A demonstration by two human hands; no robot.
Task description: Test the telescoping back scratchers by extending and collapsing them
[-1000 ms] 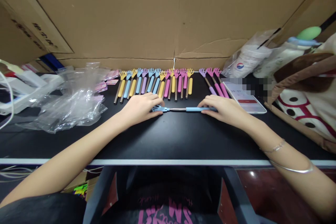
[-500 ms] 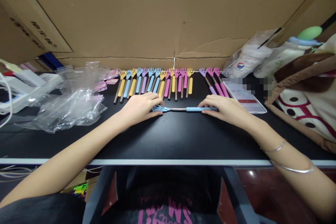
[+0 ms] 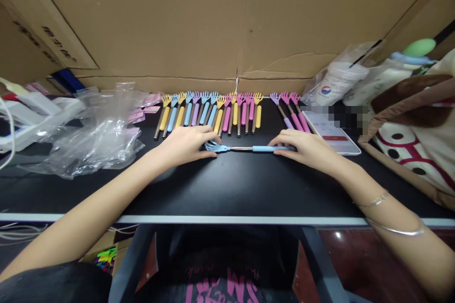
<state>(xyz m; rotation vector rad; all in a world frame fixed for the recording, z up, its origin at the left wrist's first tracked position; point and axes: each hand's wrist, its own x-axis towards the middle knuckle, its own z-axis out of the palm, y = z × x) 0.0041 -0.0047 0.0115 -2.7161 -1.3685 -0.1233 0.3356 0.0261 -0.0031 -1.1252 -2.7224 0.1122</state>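
Note:
A light-blue back scratcher [image 3: 261, 148] with a metal shaft lies crosswise on the black table, its claw end to the left. My left hand [image 3: 190, 146] is curled around the claw, with thumb and fingertips on either side of it. At the other end, my right hand [image 3: 296, 146] pinches the blue handle, hiding part of its tip. Beyond my hands runs a row of several yellow, blue, purple and pink back scratchers [image 3: 205, 108], claws pointing away from me. Three more, purple and pink [image 3: 295, 112], lie apart to the right of that row.
Clear plastic bags [image 3: 103, 132] are heaped at left, beside pink cards [image 3: 137, 114] and a white power strip [image 3: 39, 123]. A phone [image 3: 336, 137], a bagged cup [image 3: 337, 80] and a cloth bag [image 3: 426, 118] occupy the right. Cardboard [image 3: 177, 23] walls the back.
My left hand has shifted slightly left along the claw, showing more of it. My right hand and the back scratcher look nearly still.

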